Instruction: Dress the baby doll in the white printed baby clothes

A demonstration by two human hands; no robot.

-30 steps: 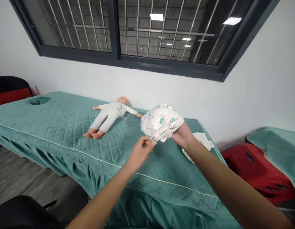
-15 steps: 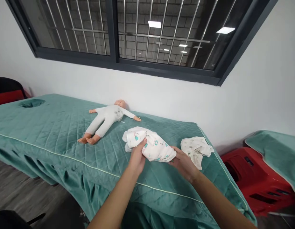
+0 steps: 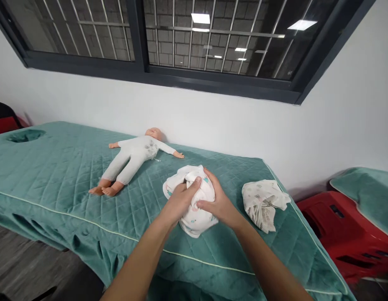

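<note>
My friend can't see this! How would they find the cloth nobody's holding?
Find the green bed below the window. Towards its right end lies a crumpled, off-white cloth. Unlike the whiter cloth held by the left hand and right hand, no hand touches it.

- There was room to pass between the bundled printed cloth [image 3: 196, 223] and the crumpled cloth [image 3: 255, 197] on the right.
- The doll [image 3: 135, 151] blocked a low leftward sweep along the wall [image 3: 219, 125].
- Past its feet, the bed [image 3: 65, 171] offered broad space.
</note>
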